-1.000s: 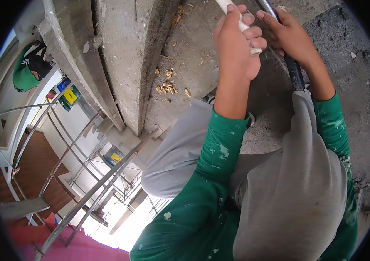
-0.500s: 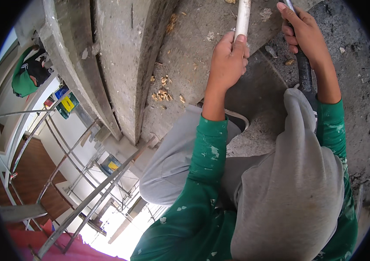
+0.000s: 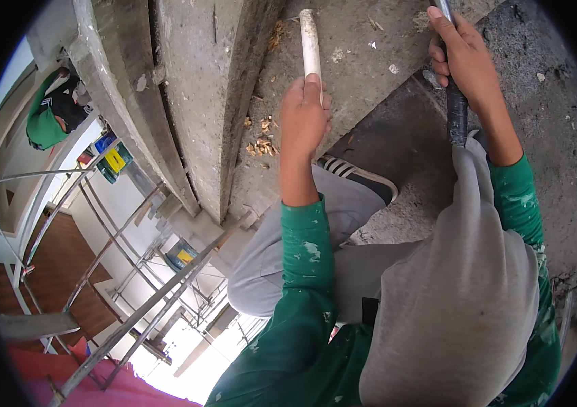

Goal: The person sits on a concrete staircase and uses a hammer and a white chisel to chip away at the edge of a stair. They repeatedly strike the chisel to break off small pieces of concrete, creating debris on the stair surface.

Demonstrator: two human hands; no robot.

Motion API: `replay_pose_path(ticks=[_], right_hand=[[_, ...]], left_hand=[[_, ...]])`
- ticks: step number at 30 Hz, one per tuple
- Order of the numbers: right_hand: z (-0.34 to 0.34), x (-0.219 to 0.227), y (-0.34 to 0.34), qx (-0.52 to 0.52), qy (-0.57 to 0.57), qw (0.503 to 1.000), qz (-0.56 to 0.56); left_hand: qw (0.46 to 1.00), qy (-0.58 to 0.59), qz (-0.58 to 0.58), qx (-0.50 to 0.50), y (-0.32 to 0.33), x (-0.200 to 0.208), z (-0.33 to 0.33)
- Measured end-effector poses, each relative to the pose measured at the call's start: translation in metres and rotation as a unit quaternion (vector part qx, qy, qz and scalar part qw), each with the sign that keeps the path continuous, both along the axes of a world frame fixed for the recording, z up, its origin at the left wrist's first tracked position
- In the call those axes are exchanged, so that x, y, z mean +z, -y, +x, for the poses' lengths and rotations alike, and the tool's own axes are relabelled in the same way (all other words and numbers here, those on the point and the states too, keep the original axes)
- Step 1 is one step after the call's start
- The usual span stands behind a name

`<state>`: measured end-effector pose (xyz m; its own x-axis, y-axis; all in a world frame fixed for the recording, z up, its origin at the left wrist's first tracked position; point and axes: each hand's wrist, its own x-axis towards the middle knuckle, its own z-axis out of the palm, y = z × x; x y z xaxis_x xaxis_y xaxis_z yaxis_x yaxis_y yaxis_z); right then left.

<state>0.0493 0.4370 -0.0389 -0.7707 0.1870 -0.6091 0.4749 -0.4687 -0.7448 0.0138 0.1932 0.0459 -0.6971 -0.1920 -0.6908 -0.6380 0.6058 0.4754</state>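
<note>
Head view: two bare hands work out in front, above a grey concrete slab point(image 3: 356, 88) and the dark rough ground point(image 3: 533, 115) to its right.
Left hand point(image 3: 304, 119): closed around the near end of a white rod point(image 3: 310, 47), thumb laid along it.
White rod: extends away from the fist over the slab's left part, its rounded far end smeared brownish; whether it touches the concrete is hard to judge from above.
Right hand point(image 3: 465, 57): wrapped around a dark bar point(image 3: 457, 112), thumb pointing up its length.
Dark bar: shiny metal beyond the hand, black below it, the near end just at the knee of the grey trousers point(image 3: 455, 292); it stands well apart from the rod, to its right.
Chips point(image 3: 262, 146): tan bits scattered at the slab's left edge, beside a thick concrete beam point(image 3: 193, 88).
Shoe point(image 3: 363, 178): black with white stripes, near the slab's near corner.
Sleeves point(image 3: 307, 247): green, flecked with white.
Scaffold pipes point(image 3: 132, 319): crossing at the lower left, above a pink sheet point(image 3: 115, 386).
Co-worker point(image 3: 47, 129): a person in green and black, beyond the beams, near a blue-and-yellow container point(image 3: 115, 161).
</note>
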Motion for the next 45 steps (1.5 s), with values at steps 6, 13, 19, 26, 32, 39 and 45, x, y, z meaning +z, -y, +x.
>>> replay_pose_path(ticks=[6, 13, 19, 26, 32, 39, 45], right_hand=[[0.025, -0.015, 0.036, 0.117, -0.054, 0.991, -0.044], [0.021, -0.032, 0.070, 0.161, -0.024, 0.974, -0.157], [-0.004, -0.021, 0.079, 0.074, -0.009, 0.986, -0.151], [-0.018, -0.014, 0.082, 0.090, -0.049, 0.990, -0.100], [-0.024, -0.030, 0.081, 0.061, -0.044, 0.993, -0.087], [-0.016, -0.032, 0.091, 0.174, -0.048, 0.983, 0.012], [-0.013, -0.037, 0.100, 0.047, -0.076, 0.994, 0.068]], left_hand=[[0.993, -0.015, 0.091, 0.071, 0.004, -0.038, 0.001], [0.963, -0.051, 0.191, 0.186, -0.013, -0.053, 0.005], [0.956, -0.079, 0.191, 0.208, -0.038, -0.066, 0.009], [0.951, -0.115, 0.194, 0.211, -0.048, -0.073, 0.008], [0.952, -0.114, 0.188, 0.213, -0.049, -0.077, 0.008], [0.950, -0.098, 0.207, 0.211, -0.036, -0.077, 0.011], [0.950, -0.064, 0.222, 0.209, -0.019, -0.065, 0.011]])
